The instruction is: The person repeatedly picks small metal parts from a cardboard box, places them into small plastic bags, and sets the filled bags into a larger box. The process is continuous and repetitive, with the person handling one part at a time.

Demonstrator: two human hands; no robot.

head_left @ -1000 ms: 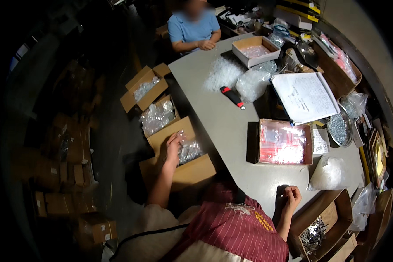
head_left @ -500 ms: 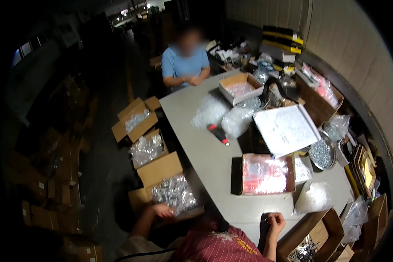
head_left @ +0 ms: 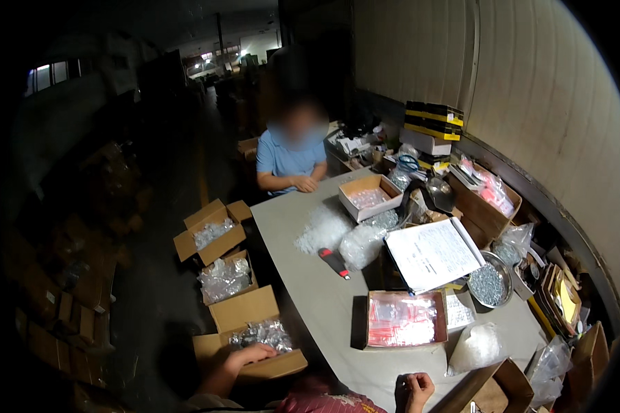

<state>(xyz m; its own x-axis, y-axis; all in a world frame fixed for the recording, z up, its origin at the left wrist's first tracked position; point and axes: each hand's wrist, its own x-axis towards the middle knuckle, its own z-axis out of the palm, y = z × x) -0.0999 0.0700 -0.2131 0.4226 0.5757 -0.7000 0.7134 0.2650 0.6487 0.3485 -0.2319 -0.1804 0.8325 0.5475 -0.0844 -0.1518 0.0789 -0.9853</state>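
Observation:
My left hand (head_left: pixel 253 354) reaches into an open cardboard box (head_left: pixel 286 364) at the lower left. Its fingers touch or dip among clear plastic packets (head_left: pixel 265 335) with shiny grey contents. Whether they grip a packet is hidden. Over the near edge of the grey table (head_left: pixel 303 275), my right hand (head_left: pixel 418 390) is closed, its fingertips curled against the thumb. Whatever is pinched there, if anything, is too small to make out. Beyond that hand lies a shallow box (head_left: pixel 373 344) of clear bags with red strips (head_left: pixel 406 320). A bag of white pieces (head_left: pixel 477 347) sits to its right.
Across the table sits a person in a blue shirt (head_left: pixel 282 155). A red-and-black cutter-like tool (head_left: pixel 334 263), a pile of clear pieces (head_left: pixel 324 228), a clipboard (head_left: pixel 434 253) and a metal bowl of small parts (head_left: pixel 490 283) lie on top. A cardboard box (head_left: pixel 486 389) flanks my right hand.
The view has tilted up, so the table and boxes sit lower in the picture. My left hand stays in the packet box, shifted slightly toward its near side. My right hand keeps its closed pose.

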